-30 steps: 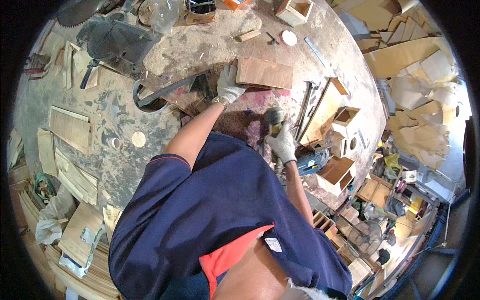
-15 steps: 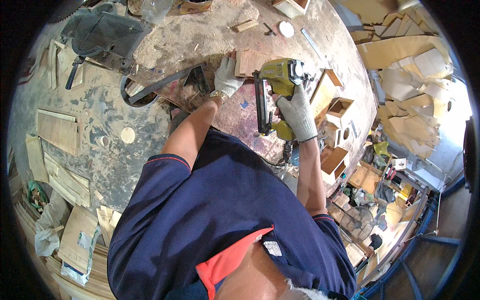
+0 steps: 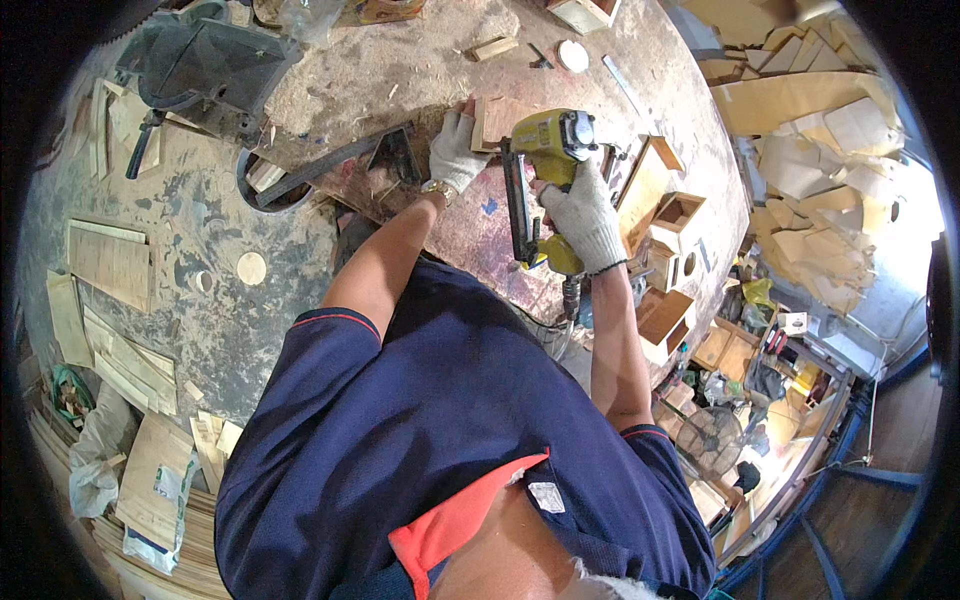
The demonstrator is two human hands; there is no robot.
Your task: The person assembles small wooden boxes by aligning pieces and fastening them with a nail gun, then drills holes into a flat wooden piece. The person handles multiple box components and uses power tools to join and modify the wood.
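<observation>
My right hand (image 3: 588, 215), in a whitish knit glove, is closed round the handle of a yellow-green nail gun (image 3: 545, 138). Its long black magazine (image 3: 519, 205) points toward my body, and a hose fitting hangs from the handle's base. To the left, my left hand (image 3: 456, 152), gloved with some fingertips bare, grips the left side of a small wooden box (image 3: 493, 122) on the workbench. The gun's head is right beside the box and overlaps its corner in view; whether they touch, I cannot tell. Part of the box is hidden by the gun.
Several small wooden boxes (image 3: 664, 318) line the bench's right side, near a long wooden piece (image 3: 646, 190). A dark metal bar (image 3: 330, 168) lies left of my left hand. A black machine (image 3: 215, 65) stands far left; wooden panels (image 3: 110, 268) lie at left.
The nail gun and my right hand have shifted slightly left and away from me, closer over the box. My left hand keeps its grip on the box.
</observation>
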